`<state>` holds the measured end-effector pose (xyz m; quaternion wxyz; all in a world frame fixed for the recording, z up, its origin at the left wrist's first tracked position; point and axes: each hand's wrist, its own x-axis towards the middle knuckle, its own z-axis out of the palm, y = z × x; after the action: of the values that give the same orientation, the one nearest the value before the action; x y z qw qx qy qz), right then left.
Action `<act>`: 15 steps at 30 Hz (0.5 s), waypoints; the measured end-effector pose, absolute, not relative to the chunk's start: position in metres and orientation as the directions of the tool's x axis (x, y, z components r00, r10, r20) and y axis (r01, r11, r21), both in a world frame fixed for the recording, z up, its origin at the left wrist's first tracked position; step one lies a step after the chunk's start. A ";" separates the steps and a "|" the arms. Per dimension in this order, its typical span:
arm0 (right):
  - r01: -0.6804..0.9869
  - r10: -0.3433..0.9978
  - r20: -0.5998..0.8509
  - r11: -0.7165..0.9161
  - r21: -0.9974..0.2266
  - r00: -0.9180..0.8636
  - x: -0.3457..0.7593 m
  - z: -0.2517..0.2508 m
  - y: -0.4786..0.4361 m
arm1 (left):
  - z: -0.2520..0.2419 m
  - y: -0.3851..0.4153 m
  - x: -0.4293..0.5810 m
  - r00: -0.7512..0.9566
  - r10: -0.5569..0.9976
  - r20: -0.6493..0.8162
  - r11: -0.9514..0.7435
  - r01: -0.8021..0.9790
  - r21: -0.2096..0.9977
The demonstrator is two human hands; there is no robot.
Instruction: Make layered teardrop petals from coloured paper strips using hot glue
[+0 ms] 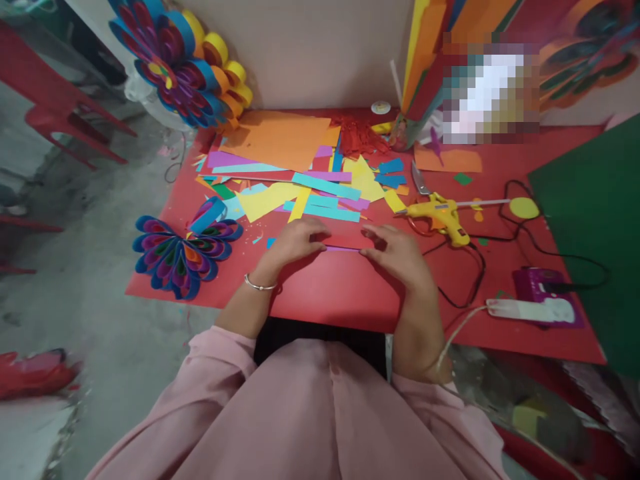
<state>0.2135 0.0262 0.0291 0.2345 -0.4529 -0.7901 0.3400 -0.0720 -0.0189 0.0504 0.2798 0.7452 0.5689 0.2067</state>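
Observation:
Between my two hands a narrow purple paper strip (343,249) lies level, just above or on the red tabletop (325,293). My left hand (300,243) pinches its left end between thumb and fingers. At the other end my right hand (397,253) pinches the strip the same way. Beyond the hands are loose cut strips, among them a turquoise strip (327,186) and a yellow piece (267,200). A yellow glue gun (443,217) lies right of my right hand, with scissors (420,179) behind it. Left of my left hand sits a paper-loop flower (187,250).
An orange sheet (280,140) lies at the back. A larger paper-loop decoration (175,67) stands at the back left. A black cable (483,267) loops toward a purple power box (547,287) with a white plug strip (530,311). A green board (595,233) borders the right.

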 end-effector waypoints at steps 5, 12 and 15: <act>0.559 0.876 0.056 0.354 -0.750 -0.479 0.214 0.028 0.027 | 0.052 -0.020 -0.069 0.296 0.955 0.000 -0.228 0.734 0.640; 0.537 0.873 0.033 0.328 -0.778 -0.486 0.217 0.027 0.027 | 0.050 -0.019 -0.070 0.323 0.946 -0.017 -0.243 0.744 0.623; 0.543 0.873 0.034 0.333 -0.771 -0.486 0.218 0.028 0.027 | 0.049 -0.020 -0.072 0.305 0.952 -0.034 -0.230 0.782 0.579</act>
<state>0.2176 0.0271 0.0279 0.2295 -0.4521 -0.7834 0.3596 -0.0724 -0.0202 0.0494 0.2552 0.7663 0.5657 0.1663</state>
